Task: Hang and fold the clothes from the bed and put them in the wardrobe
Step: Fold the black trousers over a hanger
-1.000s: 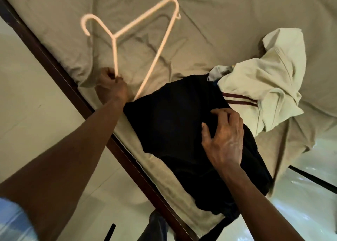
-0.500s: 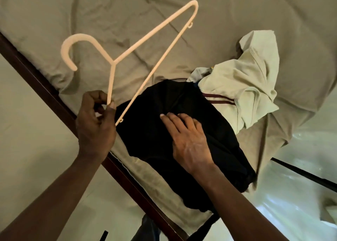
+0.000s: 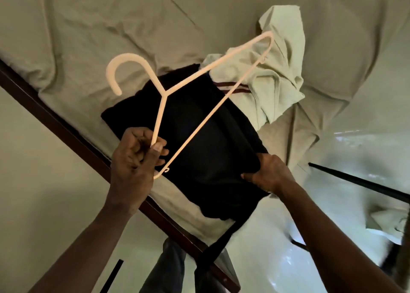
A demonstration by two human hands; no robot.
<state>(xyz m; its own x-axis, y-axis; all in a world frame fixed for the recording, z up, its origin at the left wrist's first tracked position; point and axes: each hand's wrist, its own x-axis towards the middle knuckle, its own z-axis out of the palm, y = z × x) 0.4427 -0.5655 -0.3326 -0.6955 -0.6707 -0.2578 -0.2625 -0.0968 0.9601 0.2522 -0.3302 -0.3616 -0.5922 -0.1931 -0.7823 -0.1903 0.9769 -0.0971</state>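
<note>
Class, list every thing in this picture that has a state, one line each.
sheet: wrinkled.
hanger: held up, empty.
left hand: grips the hanger.
right hand: grips the black garment's edge.
black garment: folded, on the sheet.
cream garment: crumpled on the sheet.

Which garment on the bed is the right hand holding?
The black garment, the nearer one: the right hand grips its edge. The cream garment with dark red stripes lies beyond it, in no hand.
</note>
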